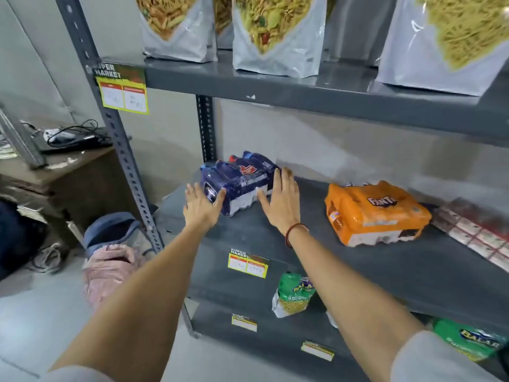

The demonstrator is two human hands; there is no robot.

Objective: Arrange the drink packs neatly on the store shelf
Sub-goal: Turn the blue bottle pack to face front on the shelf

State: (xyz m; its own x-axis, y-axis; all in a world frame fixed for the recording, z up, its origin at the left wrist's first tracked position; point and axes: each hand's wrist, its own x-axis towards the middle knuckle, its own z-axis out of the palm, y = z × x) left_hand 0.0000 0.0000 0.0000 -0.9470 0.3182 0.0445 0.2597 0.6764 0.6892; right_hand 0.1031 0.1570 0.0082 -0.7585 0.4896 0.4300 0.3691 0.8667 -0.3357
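A dark blue drink pack (242,181) lies at the back left of the grey middle shelf (358,260). My left hand (199,206) presses flat against its left front corner, fingers spread. Along the pack's right side rests my right hand (282,201), also flat with fingers apart. Neither hand wraps around the pack. An orange Fanta pack (374,213) lies further right on the same shelf, slightly askew. A red and white pack (476,232) shows partly at the right edge.
Large snack pouches (275,34) stand on the upper shelf. Green snack bags (293,295) sit on lower shelves. A slotted upright post (129,166) stands at the left. Bags (110,249) lie on the floor beside a wooden cabinet (68,172) with cables.
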